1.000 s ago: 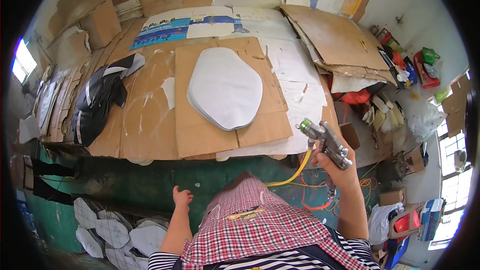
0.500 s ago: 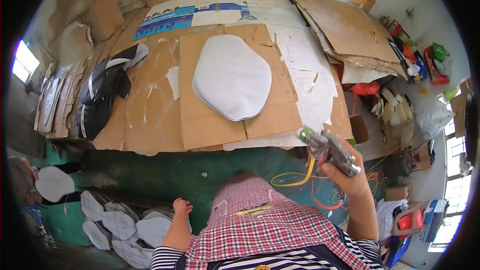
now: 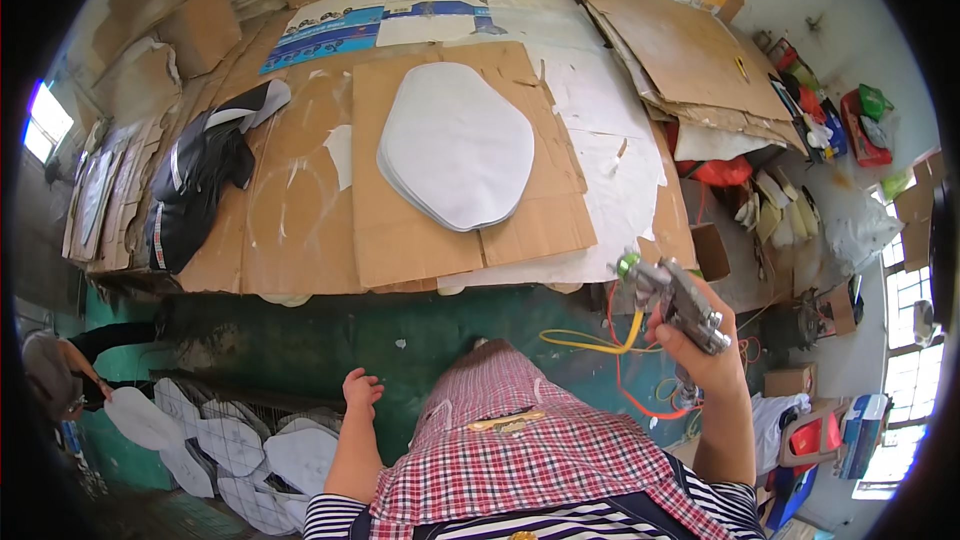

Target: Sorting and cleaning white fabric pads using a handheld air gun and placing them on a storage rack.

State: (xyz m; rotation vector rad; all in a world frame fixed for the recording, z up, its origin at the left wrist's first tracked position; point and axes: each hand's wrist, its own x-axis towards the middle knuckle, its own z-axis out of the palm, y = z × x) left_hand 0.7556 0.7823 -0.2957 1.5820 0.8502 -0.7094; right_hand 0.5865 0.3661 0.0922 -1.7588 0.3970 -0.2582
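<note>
The right hand (image 3: 708,338) is wrapping its fingers around a silver metal spray gun (image 3: 683,302) with a green nozzle ring (image 3: 627,264), near the front right corner of the brown cardboard-covered table (image 3: 300,240). The left hand (image 3: 362,389) is hanging empty, fingers loosely parted, in front of that table and well apart from it. A thin yellow hose (image 3: 631,340) is looping below the gun, just off the table's front edge. Being metal, the gun is probably weighing firmly on the wrist, stiff and somewhat slick, with the hose likely tugging at it; the handle is offering the safest hold, away from the nozzle. On the table's middle, a stack of flat white rounded sheets (image 3: 460,145) is lying on a brown cardboard panel (image 3: 545,220). Each sheet is presumably being light, bendable and easily marked, so the outer rim is seeming the better place for taking hold.
</note>
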